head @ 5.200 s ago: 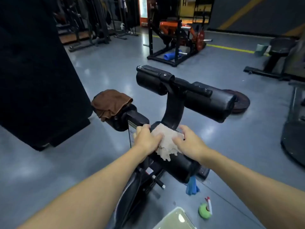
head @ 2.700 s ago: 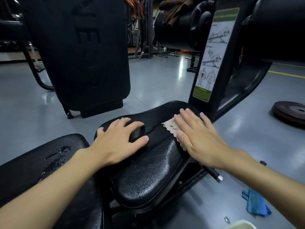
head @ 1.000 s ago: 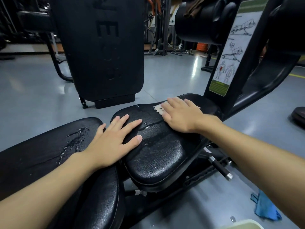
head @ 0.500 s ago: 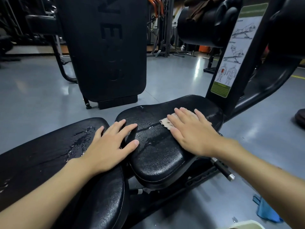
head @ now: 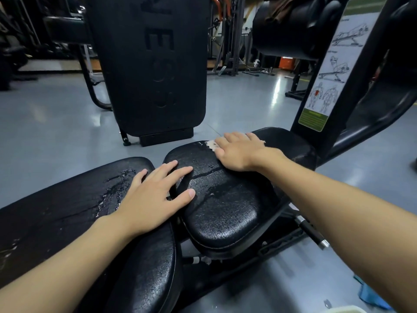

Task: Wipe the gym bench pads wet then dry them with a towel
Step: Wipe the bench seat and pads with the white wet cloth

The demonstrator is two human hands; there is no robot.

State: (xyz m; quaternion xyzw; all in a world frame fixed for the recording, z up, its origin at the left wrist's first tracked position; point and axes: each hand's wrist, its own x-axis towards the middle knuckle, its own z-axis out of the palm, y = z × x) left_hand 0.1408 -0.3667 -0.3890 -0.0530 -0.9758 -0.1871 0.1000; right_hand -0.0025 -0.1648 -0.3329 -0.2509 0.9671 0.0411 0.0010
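Note:
The black seat pad [head: 225, 211] of the gym bench lies in front of me, glistening with water streaks. My right hand [head: 239, 151] presses flat on a pale wet cloth [head: 211, 144] at the pad's far left edge; only the cloth's frayed corner shows past my fingers. My left hand [head: 155, 197] rests flat with fingers spread across the gap between the seat pad and the long back pad [head: 67, 211], which carries a wet patch. A brown towel [head: 279, 7] drapes over a roller pad [head: 295, 35] at the top.
A tall black upholstered pad [head: 155, 64] stands on the grey floor just beyond the bench. The bench's upright post with an exercise chart [head: 334, 71] rises at right. A blue cloth [head: 370, 294] lies on the floor at lower right, next to a pale container rim [head: 343, 310].
My right hand has slid the wet cloth from the middle of the seat pad out to its far left edge. My left hand has stayed planted over the gap.

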